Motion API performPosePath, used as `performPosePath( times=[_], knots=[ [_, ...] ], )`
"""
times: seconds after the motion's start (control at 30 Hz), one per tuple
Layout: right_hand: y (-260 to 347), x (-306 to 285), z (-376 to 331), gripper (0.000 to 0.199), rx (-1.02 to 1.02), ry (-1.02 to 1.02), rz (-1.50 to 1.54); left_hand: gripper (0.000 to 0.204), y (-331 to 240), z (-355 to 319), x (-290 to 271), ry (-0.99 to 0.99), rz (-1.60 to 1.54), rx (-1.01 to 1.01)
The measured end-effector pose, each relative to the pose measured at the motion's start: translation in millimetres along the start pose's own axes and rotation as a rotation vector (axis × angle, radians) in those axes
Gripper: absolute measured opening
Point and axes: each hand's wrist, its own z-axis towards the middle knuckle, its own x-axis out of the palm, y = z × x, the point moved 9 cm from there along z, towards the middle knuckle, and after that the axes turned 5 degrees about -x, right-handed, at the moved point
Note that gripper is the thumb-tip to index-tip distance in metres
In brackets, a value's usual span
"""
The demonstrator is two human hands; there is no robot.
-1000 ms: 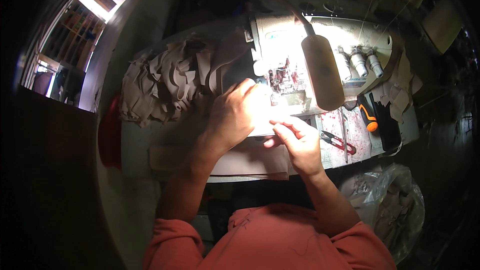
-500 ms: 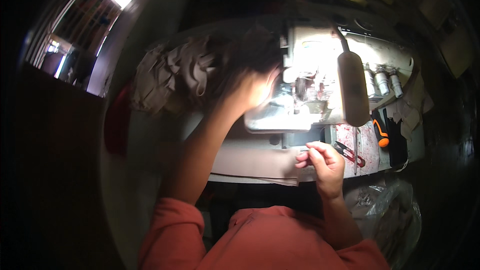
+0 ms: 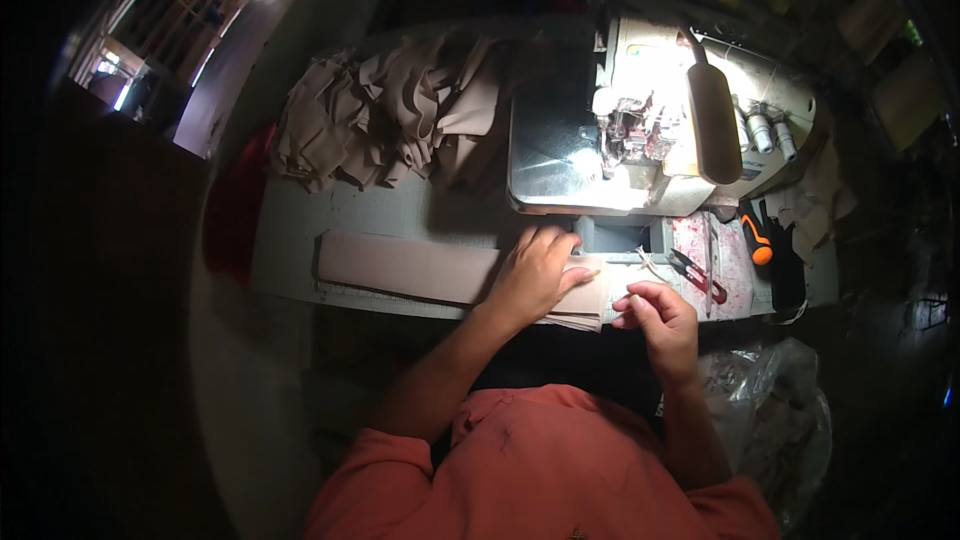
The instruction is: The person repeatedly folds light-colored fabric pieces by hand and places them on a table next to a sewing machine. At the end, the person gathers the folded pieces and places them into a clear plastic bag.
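Observation:
A stack of long beige fabric strips [image 3: 410, 268] lies along the table's front edge. On its right part rests my left hand [image 3: 535, 275], fingers bent over the fabric and thumb apart from them, so it looks open. My right hand [image 3: 662, 325] hovers just past the strips' right end. Its thumb and fingers are pinched together; whether anything small is between them I cannot make out. Behind it is a little tuft of pale thread [image 3: 648, 262]. The sewing machine [image 3: 650, 130] stands beyond my hands under a bright lamp, its needle area lost in glare.
A heap of beige fabric pieces [image 3: 400, 115] sits back left. Red-handled thread snips [image 3: 700, 275], tweezers [image 3: 711, 250] and an orange-and-black tool [image 3: 760, 248] lie at the right. The lamp head [image 3: 714, 125] hangs over the machine. A clear plastic bag [image 3: 775, 410] stands below the table, right.
My left hand has come back from beside the machine and the heap down onto the stack of strips. My right hand stays pinched near the stack's end. The view has shifted slightly.

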Motion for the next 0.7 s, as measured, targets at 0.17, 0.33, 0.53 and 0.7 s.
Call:
performPosePath(
  times=[0.17, 0.33, 0.53, 0.7],
  knots=[
    [-5.2, -2.0, -5.1, 0.016, -0.015, -0.010, -0.015, 0.014, 9.7, 4.1, 9.5, -0.006, -0.184, -0.031],
    [-4.3, -6.2, 3.5, 0.018, -0.011, -0.082, -0.018, 0.007, -2.5, 0.9, -3.0, -0.131, -0.413, 0.210],
    [51.8, 51.3, 25.3, 0.015, -0.457, 0.123, -0.581, 0.013, -27.6, -41.0, -49.1, -0.433, -0.070, 0.259],
    [54.8, 77.5, 15.7, 0.007, -0.093, 0.201, 0.214, 0.041, 44.0, -84.6, -18.4, -0.033, -1.715, -0.437]
  ],
)
